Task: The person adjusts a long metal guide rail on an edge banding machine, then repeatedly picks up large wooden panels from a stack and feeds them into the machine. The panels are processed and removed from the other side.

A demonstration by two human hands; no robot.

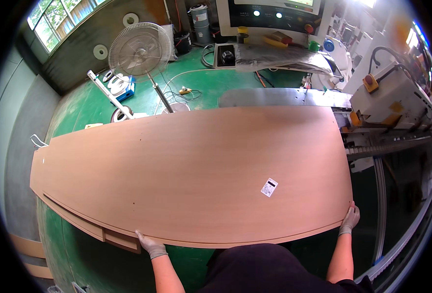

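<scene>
A large light-brown wood-grain panel fills the middle of the view, lying flat on a stack of similar boards. My left hand, in a grey glove, grips the panel's near edge toward the left. At the near right corner my right hand, also gloved, grips the panel's edge. A small white sticker sits on the panel's right part.
A white machine with a feed track stands right of the panel. Its control panel is at the back. A standing fan and cables sit on the green floor beyond. Lower boards jut out at the left.
</scene>
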